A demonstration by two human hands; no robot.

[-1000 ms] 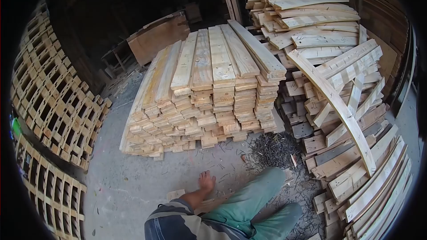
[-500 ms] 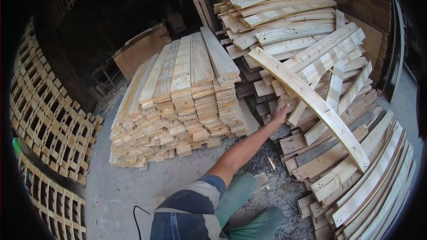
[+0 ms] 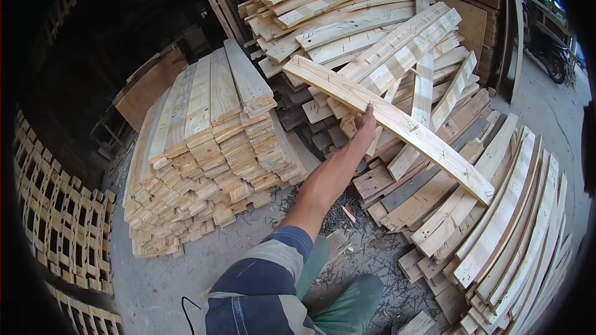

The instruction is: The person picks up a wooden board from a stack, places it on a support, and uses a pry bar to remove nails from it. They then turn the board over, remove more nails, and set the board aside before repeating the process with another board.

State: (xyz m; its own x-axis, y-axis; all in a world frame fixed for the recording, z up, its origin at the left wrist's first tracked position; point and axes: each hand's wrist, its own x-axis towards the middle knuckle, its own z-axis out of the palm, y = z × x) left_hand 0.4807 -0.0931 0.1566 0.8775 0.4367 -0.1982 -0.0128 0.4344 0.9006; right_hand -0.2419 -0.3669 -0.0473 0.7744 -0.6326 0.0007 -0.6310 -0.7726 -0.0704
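Note:
My left hand (image 3: pixel 365 125) is closed on the near edge of a long pale wooden board (image 3: pixel 413 127), roughly at its middle. The thumb rests on the upper face, and the other fingers are partly hidden at the edge. Several nails stick up from that board, which slants across a heap of other nailed boards (image 3: pixel 406 49). Its lower right end lies over more boards. My right hand is out of view.
A neat stack of planks (image 3: pixel 205 118) stands left of my arm. Curved-looking boards (image 3: pixel 509 211) are piled at the right. Loose nails (image 3: pixel 372 260) litter the floor by my knees. Slatted pallets (image 3: pixel 65 223) stand at the far left, and a motorcycle (image 3: pixel 549 56) at the far right.
My left hand has moved up from beside the heap and taken hold of the nailed board's edge. The view has shifted to the right.

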